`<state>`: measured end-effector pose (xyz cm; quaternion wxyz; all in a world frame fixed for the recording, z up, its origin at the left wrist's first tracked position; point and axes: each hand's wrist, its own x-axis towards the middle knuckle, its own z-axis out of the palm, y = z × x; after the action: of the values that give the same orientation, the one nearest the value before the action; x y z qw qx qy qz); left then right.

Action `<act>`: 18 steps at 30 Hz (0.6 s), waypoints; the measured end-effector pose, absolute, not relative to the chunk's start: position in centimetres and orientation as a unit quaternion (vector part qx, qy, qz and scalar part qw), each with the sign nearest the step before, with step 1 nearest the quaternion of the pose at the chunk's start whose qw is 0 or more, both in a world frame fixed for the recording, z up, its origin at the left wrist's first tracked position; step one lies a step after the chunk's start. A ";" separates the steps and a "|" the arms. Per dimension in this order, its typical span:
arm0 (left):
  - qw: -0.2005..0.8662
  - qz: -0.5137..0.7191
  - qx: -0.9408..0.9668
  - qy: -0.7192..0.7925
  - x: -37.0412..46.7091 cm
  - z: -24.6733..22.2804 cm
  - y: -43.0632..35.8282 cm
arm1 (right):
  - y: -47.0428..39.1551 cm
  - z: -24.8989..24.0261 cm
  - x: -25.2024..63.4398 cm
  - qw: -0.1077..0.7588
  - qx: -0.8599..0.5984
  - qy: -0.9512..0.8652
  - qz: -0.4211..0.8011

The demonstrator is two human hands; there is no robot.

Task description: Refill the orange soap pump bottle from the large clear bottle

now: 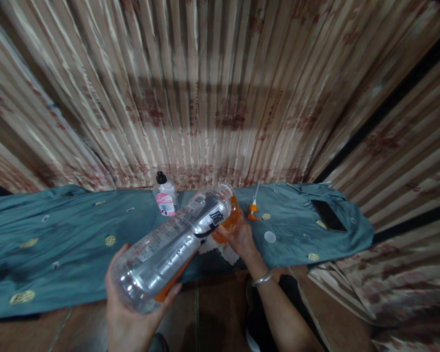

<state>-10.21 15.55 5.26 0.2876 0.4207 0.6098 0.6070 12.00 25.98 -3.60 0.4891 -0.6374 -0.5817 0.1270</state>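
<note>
A large clear plastic bottle lies tilted in my left hand, its fingers wrapped round the base. Its neck points up and right, over the top of an orange bottle. My right hand is closed round the orange bottle, which stands over crumpled white tissue. Whether the two bottle mouths touch cannot be made out. An orange pump head with a clear tube lies right of the orange bottle. Behind the big bottle stands a clear bottle with a pink label and black cap.
A green patterned cloth covers the long narrow surface. On its right part are a white disc and a dark phone. Pleated curtains hang behind and at the right. Brown floor tiles show in front.
</note>
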 end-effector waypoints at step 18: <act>0.296 0.607 0.408 0.615 -10.0 5.4 15.4 | 26.0 -3.8 12.0 0.490 -0.634 -0.589 0.107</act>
<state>-9.99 15.40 5.42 0.2959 0.4077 0.6148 0.6068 12.04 26.02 -3.79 0.4899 -0.6338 -0.5890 0.1068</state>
